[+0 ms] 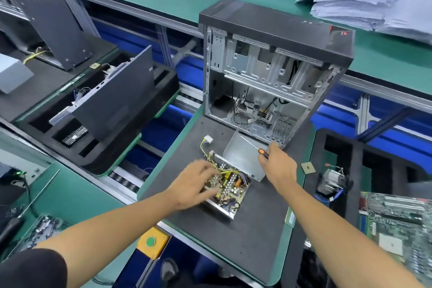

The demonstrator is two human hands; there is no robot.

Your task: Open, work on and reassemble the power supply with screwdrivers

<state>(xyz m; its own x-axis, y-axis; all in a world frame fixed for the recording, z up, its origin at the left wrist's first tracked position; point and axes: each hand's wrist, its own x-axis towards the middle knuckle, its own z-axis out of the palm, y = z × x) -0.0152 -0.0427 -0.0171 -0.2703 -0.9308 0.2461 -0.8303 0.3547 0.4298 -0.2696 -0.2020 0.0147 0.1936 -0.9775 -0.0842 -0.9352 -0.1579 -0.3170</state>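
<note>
The opened silver metal power supply [228,190], with its yellowish circuit board and bundle of yellow and black wires showing, is lying near the middle of the dark grey foam-topped surface [245,236], and its wires are trailing up-left to a small white plastic connector [208,140] lying on the mat. The left hand [197,182] is resting on the left part of the exposed board with fingers spread and only slightly bent — it is blurred, so whether it is pinching anything cannot be told. The right hand [278,163] is gripping a screwdriver with an orange and black handle [262,152], fingers curled round the handle, and the thin shaft is pointing up-left into the bent silver sheet-metal cover [240,152], which is sitting just behind the power supply and touching its far corner. Behind the cover, an open black and silver computer tower case [268,72] is standing upright at the far edge of the surface, its bare steel interior facing the person. A small square tan chip [308,167] is lying to the right of the right hand, near the surface's green edge. Farther right, a finned metal heatsink with blue cable [330,182] is sitting in black foam beside a green motherboard [397,224] — both well apart from the power supply.
</note>
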